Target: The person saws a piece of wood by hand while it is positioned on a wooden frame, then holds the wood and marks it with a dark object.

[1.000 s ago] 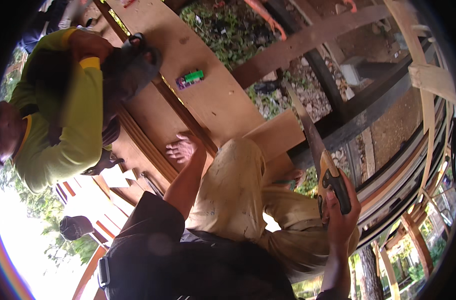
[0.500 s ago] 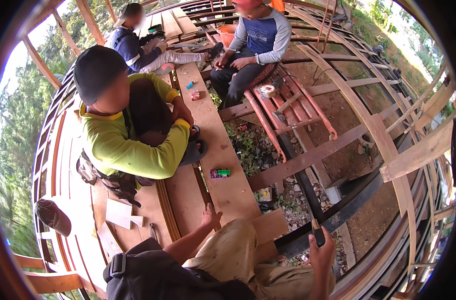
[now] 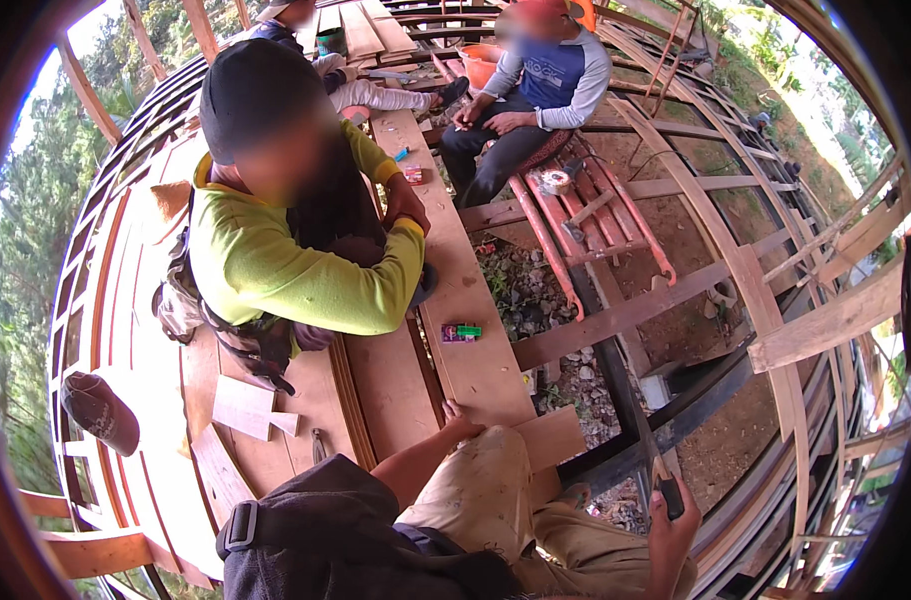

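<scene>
My right hand [image 3: 672,525] grips the black and wooden handle of a handsaw [image 3: 642,420], whose blade points up over the dark frame. My left hand [image 3: 460,420] rests with loose fingers on the plank [image 3: 450,260] beside my bent knee. Farther along that plank lie a green lighter with a purple packet [image 3: 462,332]. A small wooden board [image 3: 545,440] sticks out by the knee. Left of my arm are pale wood offcuts [image 3: 241,405], a metal tool [image 3: 317,448] and a dark cap [image 3: 100,410].
A person in a yellow long-sleeved top [image 3: 295,290] sits close on the left; two others [image 3: 555,85] [image 3: 385,100] sit farther back. A red metal frame [image 3: 585,230] holds a tape roll and tool. Open gaps between beams [image 3: 615,300] show rubble and soil below.
The view has swung up, bringing the two farther people into sight. My left hand has come down from a spread pose onto the plank. The saw remains in my right hand.
</scene>
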A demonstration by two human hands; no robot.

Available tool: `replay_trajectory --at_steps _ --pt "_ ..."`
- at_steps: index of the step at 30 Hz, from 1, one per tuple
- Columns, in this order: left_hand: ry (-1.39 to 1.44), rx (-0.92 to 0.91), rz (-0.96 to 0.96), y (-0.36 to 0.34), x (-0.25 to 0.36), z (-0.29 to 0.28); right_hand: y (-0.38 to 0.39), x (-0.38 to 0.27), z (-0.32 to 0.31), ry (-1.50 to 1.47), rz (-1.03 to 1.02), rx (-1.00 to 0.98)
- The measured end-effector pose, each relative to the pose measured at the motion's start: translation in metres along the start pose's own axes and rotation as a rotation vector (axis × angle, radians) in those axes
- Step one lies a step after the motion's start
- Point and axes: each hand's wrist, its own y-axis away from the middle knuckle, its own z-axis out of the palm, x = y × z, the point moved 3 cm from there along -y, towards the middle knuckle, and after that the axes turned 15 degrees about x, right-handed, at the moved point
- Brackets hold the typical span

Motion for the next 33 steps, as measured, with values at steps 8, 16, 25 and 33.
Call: replay_trajectory --at_steps 8,16,25,33 --pt "0.014 -0.037 0.032 -0.005 0.003 0.007 0.043 0.007 0.018 -0.080 0.119 0.009" --pt "-0.083 0.002 0.048 0.019 -0.018 -0.051 0.045 0.047 0.050 -0.117 0.183 -0.179" --pt "0.320 0.111 0.524 0.067 0.137 -0.015 -0.009 0.078 0.046 -0.171 0.333 -0.233" --pt "0.098 0.927 0.098 0.057 0.113 0.117 -0.017 0.050 0.050 -0.121 0.159 -0.097"
